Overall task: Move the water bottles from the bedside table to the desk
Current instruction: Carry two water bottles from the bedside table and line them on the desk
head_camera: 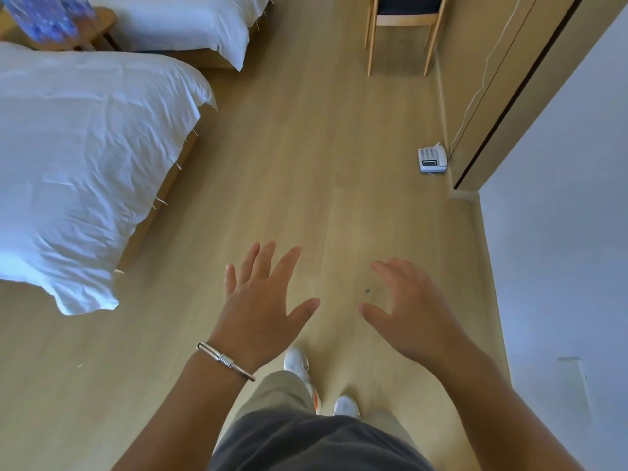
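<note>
— pale wood floor [278, 158] fills most of the view. what's cut off?
— far left corner: a blurred blue-and-clear bundle [51, 15] on the bedside table [102, 25], cropped by the frame edge. could be the water bottles, too smeared to say. the far chair [406, 15] shows legs and seat only.
— anything hidden?
— the near bed [85, 158] covers most of the table; the far bed [183, 22] runs out of frame. desk not made out.
— containers?
— none readable beyond that bundle.
— hands?
— left hand [261, 300], bracelet [224, 360] at the wrist, fingers straight and spread wide, holding nothing. right hand [411, 307] fingers loosely bent, thumb out, holding nothing. both over bare floor, near centre, well apart from the table.
— else?
— white telephone [432, 159] on the floor, right, beside the wood wall panel [492, 96]. shoes [345, 404] near.
</note>
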